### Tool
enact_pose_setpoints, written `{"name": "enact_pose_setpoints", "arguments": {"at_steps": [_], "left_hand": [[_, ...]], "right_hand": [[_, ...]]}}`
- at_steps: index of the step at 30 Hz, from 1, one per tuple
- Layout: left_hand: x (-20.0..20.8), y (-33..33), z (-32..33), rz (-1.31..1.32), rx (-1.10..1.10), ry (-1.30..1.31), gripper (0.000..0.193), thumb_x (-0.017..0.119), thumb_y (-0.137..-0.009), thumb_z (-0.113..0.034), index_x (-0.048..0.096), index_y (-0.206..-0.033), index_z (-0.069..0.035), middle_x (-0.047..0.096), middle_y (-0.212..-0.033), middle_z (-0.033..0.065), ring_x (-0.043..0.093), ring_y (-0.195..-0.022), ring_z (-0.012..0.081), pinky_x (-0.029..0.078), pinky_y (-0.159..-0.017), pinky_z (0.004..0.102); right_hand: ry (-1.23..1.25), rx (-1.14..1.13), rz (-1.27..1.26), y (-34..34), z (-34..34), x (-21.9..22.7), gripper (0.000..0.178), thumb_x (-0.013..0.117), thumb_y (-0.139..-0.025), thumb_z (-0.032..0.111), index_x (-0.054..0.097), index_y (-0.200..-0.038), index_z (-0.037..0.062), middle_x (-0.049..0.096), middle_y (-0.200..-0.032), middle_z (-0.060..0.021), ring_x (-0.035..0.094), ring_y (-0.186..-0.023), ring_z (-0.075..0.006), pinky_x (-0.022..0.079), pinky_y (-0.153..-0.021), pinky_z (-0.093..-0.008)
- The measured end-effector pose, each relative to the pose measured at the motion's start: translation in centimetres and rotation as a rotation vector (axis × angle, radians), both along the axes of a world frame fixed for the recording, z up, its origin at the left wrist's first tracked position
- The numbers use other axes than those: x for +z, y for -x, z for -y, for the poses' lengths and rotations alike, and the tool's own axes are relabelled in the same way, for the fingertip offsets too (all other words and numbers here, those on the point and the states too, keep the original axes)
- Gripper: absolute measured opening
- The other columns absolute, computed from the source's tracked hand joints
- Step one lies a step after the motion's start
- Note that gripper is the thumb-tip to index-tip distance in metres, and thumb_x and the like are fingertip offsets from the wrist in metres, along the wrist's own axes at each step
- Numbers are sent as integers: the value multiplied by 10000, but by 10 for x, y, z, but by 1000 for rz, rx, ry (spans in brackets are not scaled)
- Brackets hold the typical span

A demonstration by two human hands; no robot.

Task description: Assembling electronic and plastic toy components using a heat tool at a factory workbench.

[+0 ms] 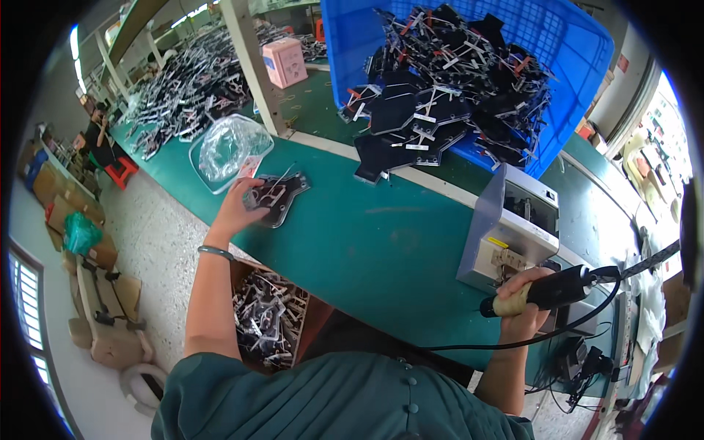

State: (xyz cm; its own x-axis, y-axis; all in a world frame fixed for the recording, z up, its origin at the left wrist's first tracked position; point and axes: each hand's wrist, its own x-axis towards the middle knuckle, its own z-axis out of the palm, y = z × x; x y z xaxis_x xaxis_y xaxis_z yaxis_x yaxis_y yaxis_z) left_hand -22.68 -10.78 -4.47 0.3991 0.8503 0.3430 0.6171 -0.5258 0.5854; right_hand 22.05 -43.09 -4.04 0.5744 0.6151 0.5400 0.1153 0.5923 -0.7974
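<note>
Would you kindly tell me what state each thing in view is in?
Left hand: touching the dark plate; firmness unclear
Dark plate: lying on the bench
Right hand: closed around the corded driver
Corded driver: held sideways, tip leftward; running or not unclear
Blue crate: tipped, black parts spilling out
Lower box: open, holding loose parts
Pale-rimmed tray: open, holding clear plastic
Grey machine: upright; on or off unclear

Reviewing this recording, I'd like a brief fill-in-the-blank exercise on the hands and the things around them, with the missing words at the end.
1. The right hand holds a corded tool whose main body is ____.
2. The left hand is at a plate on a tabletop coloured ____.
3. The bin with the heap of parts is ____.
4. The box beside the post is ____.

Missing words: black; green; blue; pink.
</note>
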Motion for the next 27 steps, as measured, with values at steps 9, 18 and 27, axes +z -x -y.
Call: {"name": "enact_pose_setpoints", "arguments": {"at_steps": [9,18,27], "left_hand": [[-28,-211,-9,-314,-119,-278,775,763,-845,-478,494,-1408,-19,540,-1360,250,562,-1237,422,483,-1044,460],[20,-201,-41,-563,-161,-432,339,544,-943,-130,564,-1274,-59,659,-1158,195,693,-932,398,575,-795,499],[89,-137,-18,111,-60,-404,310,532,-1021,-112,591,-1318,-47,710,-1086,119,708,-879,267,555,-781,349]], "right_hand": [[9,9,23,0,-3,-7,710,785,-780,622,508,-1088,45,582,-792,-79,597,-630,-168,520,-580,-305],[45,31,67,8,-6,-13,556,739,-812,441,502,-1093,23,615,-802,-98,617,-678,-182,525,-637,-310],[65,-53,91,15,0,1,426,660,-820,276,488,-1113,19,597,-844,-88,603,-731,-161,507,-710,-291]]}}
